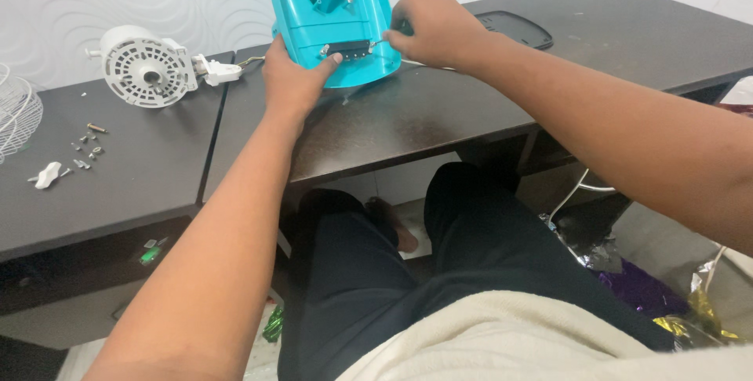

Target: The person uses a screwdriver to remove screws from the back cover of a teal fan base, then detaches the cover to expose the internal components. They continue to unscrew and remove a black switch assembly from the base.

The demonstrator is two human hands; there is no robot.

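Turquoise plastic housing (329, 24) stands tilted on the dark counter (408, 118), near its back edge by the white patterned wall, its smooth open shell showing a white cylinder and wires inside. Bare dark surface lies open in front of it toward the counter's near edge. A seam splits the counter in two; on the left part sit a white ribbed motor (145, 67), a scatter of small metal screws (88, 149) and a white knob (47, 175), well apart from the housing. A flat black cover (514, 28) lies behind the right hand. The left hand (294, 83) braces the housing's lower rim, thumb pressed on it, fingers wrapped behind. The right hand (435, 28) is curled, fingers pinched on a thin metal tool (379, 42) at the housing's black strip.
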